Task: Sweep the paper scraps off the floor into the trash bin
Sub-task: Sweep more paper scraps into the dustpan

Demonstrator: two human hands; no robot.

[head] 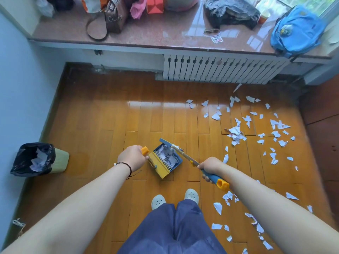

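Note:
My left hand (pixel 132 158) grips the orange-topped handle of a blue and yellow dustpan (pixel 178 160), which holds a heap of white paper scraps. My right hand (pixel 211 166) is closed around the blue and orange handle of a broom (pixel 217 179); the broom's head rests at the dustpan's far rim. Many white paper scraps (pixel 236 132) lie scattered over the wooden floor to the right, and more lie near my right foot. A pale green trash bin (pixel 61 160) with a black liner stands at the left by the wall, with scraps inside it.
A white radiator cover (pixel 220 70) runs under a stone windowsill (pixel 156 33) loaded with bags, including a blue backpack (pixel 297 30). A light blue wall (pixel 18 88) borders the left. My white-shoed feet (pixel 174 197) stand just behind the dustpan.

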